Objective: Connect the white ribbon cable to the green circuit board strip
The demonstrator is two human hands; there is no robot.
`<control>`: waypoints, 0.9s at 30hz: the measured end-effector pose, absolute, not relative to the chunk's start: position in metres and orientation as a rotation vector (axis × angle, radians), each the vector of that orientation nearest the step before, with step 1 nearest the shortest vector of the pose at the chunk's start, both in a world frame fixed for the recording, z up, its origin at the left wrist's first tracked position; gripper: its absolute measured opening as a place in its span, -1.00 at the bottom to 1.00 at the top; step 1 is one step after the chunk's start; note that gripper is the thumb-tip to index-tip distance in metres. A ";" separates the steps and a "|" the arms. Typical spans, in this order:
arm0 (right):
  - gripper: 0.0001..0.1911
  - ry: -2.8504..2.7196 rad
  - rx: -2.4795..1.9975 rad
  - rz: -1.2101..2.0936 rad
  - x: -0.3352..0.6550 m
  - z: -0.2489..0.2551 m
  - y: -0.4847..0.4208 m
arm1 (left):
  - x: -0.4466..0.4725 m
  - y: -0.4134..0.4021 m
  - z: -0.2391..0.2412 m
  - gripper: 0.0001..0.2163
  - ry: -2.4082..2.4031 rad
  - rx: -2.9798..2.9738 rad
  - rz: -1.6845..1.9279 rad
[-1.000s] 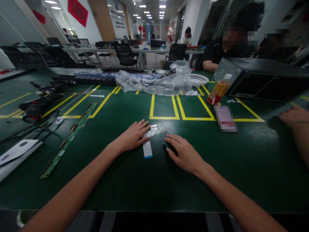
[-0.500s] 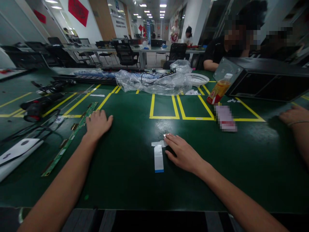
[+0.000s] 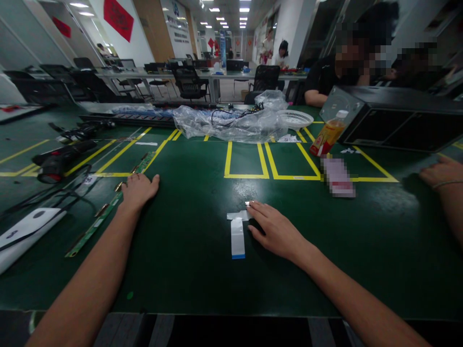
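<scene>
My left hand (image 3: 139, 192) rests over a long narrow green circuit board (image 3: 94, 224) on the left of the table. Its fingers lie across the board's upper half, hiding part of it, and the thumb stands apart to the right. In the middle, a white flat ribbon cable (image 3: 238, 236) with a blue end lies on the green tabletop, folded into a bent shape. My right hand (image 3: 273, 229) lies flat with fingers stretched out, the fingertips on the cable's upper right part and covering some of it.
At left are a white device (image 3: 27, 233), black cables and a black flashlight-like object (image 3: 54, 168). Plastic wrap (image 3: 231, 123), a white basket (image 3: 295, 118), a drink bottle (image 3: 330, 132) and a black case (image 3: 398, 118) stand behind. Another person's hand (image 3: 443, 173) rests at right.
My left hand has shifted slightly left and toward me. The circuit board under it has turned and slid a little. My right hand and the ribbon cable stay in place.
</scene>
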State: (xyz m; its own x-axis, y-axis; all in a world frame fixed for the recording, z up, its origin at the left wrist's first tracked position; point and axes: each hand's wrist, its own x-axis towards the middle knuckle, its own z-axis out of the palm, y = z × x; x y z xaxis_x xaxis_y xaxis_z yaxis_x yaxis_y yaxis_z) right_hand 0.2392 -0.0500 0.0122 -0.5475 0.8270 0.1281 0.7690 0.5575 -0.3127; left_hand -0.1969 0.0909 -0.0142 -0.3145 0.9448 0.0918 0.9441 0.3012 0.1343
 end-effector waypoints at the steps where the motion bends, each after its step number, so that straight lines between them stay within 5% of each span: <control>1: -0.46 -2.545 -1.328 0.316 0.239 0.013 -0.050 | -0.190 0.091 -0.013 -0.24 2.499 1.864 0.241; 6: -0.47 -2.556 -1.325 0.305 0.233 0.014 -0.053 | -0.112 0.070 -0.007 -0.37 2.107 2.174 0.143; 13: -0.48 -2.572 -1.338 0.240 0.221 0.013 -0.063 | 0.001 0.005 0.004 -0.48 0.960 2.597 0.180; 27: -0.45 -2.551 -1.489 0.165 0.214 0.010 -0.069 | 0.002 -0.002 0.007 -0.47 0.893 2.622 0.140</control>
State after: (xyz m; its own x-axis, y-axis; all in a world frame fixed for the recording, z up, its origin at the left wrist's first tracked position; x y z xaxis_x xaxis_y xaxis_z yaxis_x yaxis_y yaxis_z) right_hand 0.2145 -0.0687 0.0098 -0.4807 0.8710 0.1013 0.8507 0.4913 -0.1869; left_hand 0.0021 -0.0015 0.0068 0.7945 0.6068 -0.0237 0.5705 -0.7325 0.3715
